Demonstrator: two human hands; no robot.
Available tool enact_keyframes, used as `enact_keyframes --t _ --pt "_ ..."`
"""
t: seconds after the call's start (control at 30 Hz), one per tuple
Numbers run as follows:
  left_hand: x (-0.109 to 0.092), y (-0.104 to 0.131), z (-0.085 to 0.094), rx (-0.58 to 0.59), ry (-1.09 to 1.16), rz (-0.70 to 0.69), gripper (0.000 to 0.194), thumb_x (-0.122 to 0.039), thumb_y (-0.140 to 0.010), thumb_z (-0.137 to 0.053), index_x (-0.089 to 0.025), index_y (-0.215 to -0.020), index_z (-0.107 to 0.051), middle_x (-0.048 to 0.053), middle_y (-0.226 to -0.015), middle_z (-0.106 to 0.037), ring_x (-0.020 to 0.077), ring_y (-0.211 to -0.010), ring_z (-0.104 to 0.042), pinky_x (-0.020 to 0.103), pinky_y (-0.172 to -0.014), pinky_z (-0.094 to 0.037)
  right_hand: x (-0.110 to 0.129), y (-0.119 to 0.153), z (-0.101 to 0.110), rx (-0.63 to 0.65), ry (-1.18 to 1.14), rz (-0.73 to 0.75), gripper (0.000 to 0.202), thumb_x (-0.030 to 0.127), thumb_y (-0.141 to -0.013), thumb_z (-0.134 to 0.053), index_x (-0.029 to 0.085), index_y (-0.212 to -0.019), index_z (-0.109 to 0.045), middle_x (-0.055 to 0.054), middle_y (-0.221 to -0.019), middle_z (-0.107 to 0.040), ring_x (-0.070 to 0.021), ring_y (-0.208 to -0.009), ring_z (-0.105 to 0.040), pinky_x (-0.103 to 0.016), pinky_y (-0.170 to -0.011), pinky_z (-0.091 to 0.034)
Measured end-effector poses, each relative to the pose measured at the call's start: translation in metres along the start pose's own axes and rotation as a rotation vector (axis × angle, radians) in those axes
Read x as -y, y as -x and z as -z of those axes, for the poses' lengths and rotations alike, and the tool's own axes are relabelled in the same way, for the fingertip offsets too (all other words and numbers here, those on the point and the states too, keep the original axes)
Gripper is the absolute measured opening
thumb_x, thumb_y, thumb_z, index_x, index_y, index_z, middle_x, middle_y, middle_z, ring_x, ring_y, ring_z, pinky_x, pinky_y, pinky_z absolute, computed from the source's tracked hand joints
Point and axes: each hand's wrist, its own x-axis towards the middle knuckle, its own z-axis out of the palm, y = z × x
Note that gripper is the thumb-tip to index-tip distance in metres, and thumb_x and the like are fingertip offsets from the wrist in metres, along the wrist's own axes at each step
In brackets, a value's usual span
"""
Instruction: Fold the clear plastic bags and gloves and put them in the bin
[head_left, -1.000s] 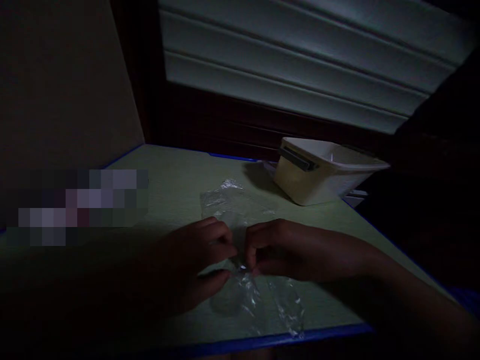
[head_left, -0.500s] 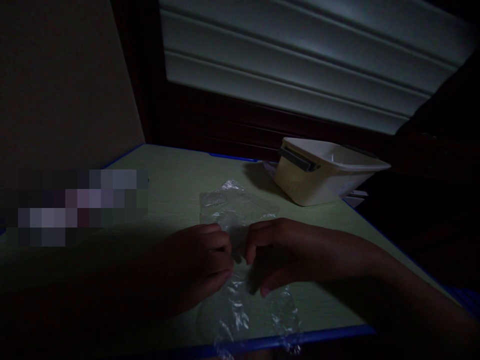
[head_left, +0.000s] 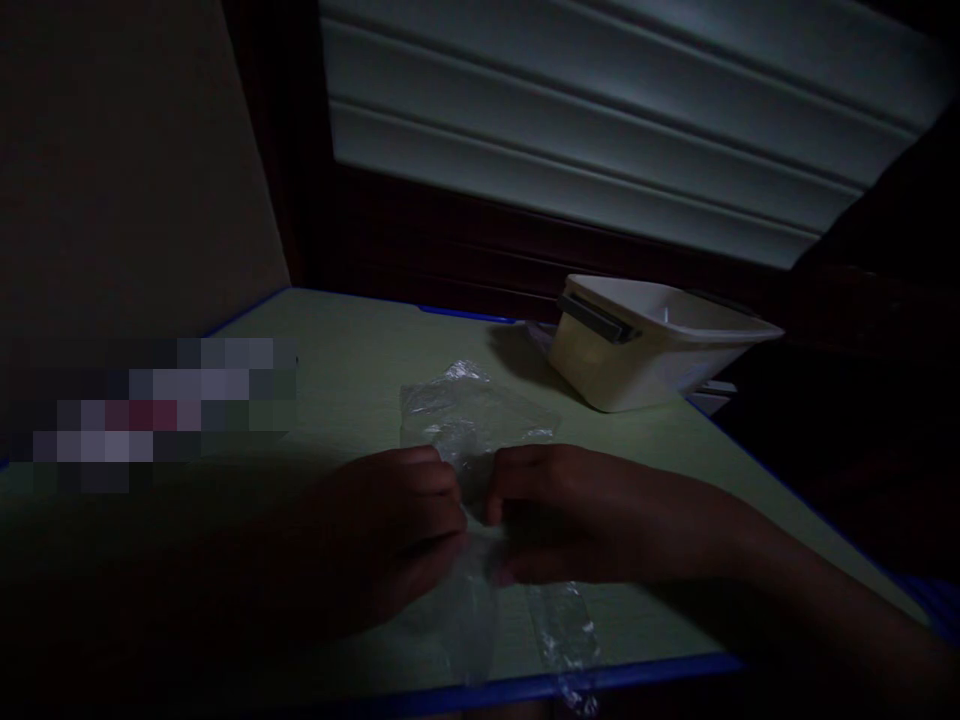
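Note:
A clear, crinkled plastic bag [head_left: 480,405] lies on the pale green table, its lower part reaching to the front edge. My left hand [head_left: 409,530] is closed on the bag's middle, fingers curled and pressed together. Just to the right, my right hand [head_left: 559,515] hovers over the bag with bent fingers, thumb and forefinger apart, and nothing plainly between them. The scene is dim, so the fingertips are hard to make out.
A cream plastic bin [head_left: 630,350] with a dark handle stands at the table's back right. The table [head_left: 345,350] has a blue edge. A pixelated patch covers the left side. Behind are pale slats [head_left: 570,140].
My right thumb has moved left, nearer the left hand. The lower part of the bag has shifted and looks smoother under the left hand. The bin has not moved.

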Motion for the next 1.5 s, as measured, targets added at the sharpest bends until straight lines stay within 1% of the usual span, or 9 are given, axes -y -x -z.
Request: enact_keyframes --t 0.2,0.37,0.43,0.63,0.73,1.0,1.17,1.33,1.5 --pt "0.002 0.006 -0.002 -0.030 -0.011 -0.017 0.015 -0.014 -0.086 -0.056 -0.017 -0.075 -0.065 0.000 -0.080 -0.065 0.0125 -0.074 -0.059 0.021 -0.062 -0.044 0.002 0.001 -0.001 -0.006 0.031 0.030 0.008 0.017 -0.085 -0.063 0.013 -0.092 -0.065 -0.006 -0.093 -0.065 -0.0166 -0.083 -0.061 -0.027 -0.075 -0.047" --pt "0.007 0.010 -0.005 -0.110 -0.105 -0.102 0.015 -0.017 -0.091 -0.053 -0.017 -0.082 -0.066 0.003 -0.085 -0.066 0.0133 -0.074 -0.060 0.023 -0.062 -0.046 0.004 0.002 -0.001 0.006 0.039 0.009 0.012 0.012 -0.083 -0.058 0.014 -0.092 -0.065 -0.007 -0.092 -0.065 -0.0179 -0.083 -0.061 -0.029 -0.074 -0.047" --pt "0.006 0.010 -0.006 -0.117 -0.126 -0.089 0.015 -0.016 -0.090 -0.052 -0.017 -0.081 -0.065 0.002 -0.086 -0.065 0.0133 -0.075 -0.059 0.024 -0.062 -0.047 0.005 0.002 -0.001 0.007 0.034 0.005 0.013 0.009 -0.083 -0.056 0.013 -0.092 -0.065 -0.008 -0.093 -0.065 -0.0183 -0.083 -0.062 -0.030 -0.075 -0.048" --pt "0.002 0.009 -0.004 -0.070 -0.118 -0.035 0.017 -0.012 -0.087 -0.056 -0.018 -0.071 -0.061 0.000 -0.079 -0.063 0.0125 -0.072 -0.059 0.024 -0.061 -0.045 0.006 -0.001 -0.001 0.017 0.028 -0.016 0.015 0.010 -0.087 -0.053 0.014 -0.091 -0.067 -0.009 -0.097 -0.066 -0.0187 -0.087 -0.062 -0.031 -0.081 -0.048" --pt "0.002 0.011 -0.004 -0.114 -0.144 -0.054 0.023 -0.015 -0.092 -0.051 -0.019 -0.071 -0.060 -0.001 -0.080 -0.063 0.0124 -0.072 -0.058 0.025 -0.063 -0.045 0.005 -0.001 -0.001 0.018 0.024 -0.012 0.016 0.011 -0.088 -0.053 0.013 -0.093 -0.067 -0.009 -0.098 -0.066 -0.0186 -0.087 -0.062 -0.031 -0.081 -0.047" --pt "0.003 0.010 -0.004 -0.104 -0.243 -0.113 0.030 -0.020 -0.097 -0.045 -0.018 -0.073 -0.062 0.001 -0.079 -0.063 0.0141 -0.069 -0.058 0.026 -0.060 -0.045 0.005 0.000 0.000 0.000 0.012 -0.029 0.009 0.018 -0.089 -0.058 0.013 -0.090 -0.065 -0.006 -0.089 -0.064 -0.0151 -0.077 -0.059 -0.025 -0.071 -0.044" --pt "0.007 0.011 -0.007 -0.074 -0.211 -0.134 0.024 -0.019 -0.093 -0.052 -0.018 -0.072 -0.062 0.001 -0.079 -0.062 0.0154 -0.072 -0.058 0.028 -0.063 -0.045 0.006 -0.001 0.002 -0.002 -0.004 -0.079 0.015 0.014 -0.092 -0.051 0.013 -0.081 -0.061 -0.003 -0.079 -0.060 -0.0115 -0.067 -0.054 -0.023 -0.062 -0.040" --pt "0.005 0.010 -0.004 -0.106 -0.223 -0.158 0.025 -0.017 -0.094 -0.051 -0.017 -0.073 -0.063 0.001 -0.078 -0.063 0.0147 -0.071 -0.057 0.027 -0.061 -0.044 0.003 -0.002 0.001 -0.035 -0.008 -0.115 0.014 0.014 -0.090 -0.052 0.013 -0.079 -0.060 -0.002 -0.077 -0.059 -0.0115 -0.066 -0.052 -0.023 -0.060 -0.037" --pt "0.002 0.009 -0.002 -0.075 -0.248 -0.145 0.026 -0.018 -0.095 -0.051 -0.018 -0.073 -0.066 0.001 -0.080 -0.066 0.0148 -0.073 -0.059 0.026 -0.066 -0.046 0.001 -0.001 -0.002 -0.063 -0.024 -0.171 0.015 0.019 -0.090 -0.051 0.014 -0.082 -0.062 -0.002 -0.076 -0.061 -0.0115 -0.065 -0.053 -0.023 -0.058 -0.036"
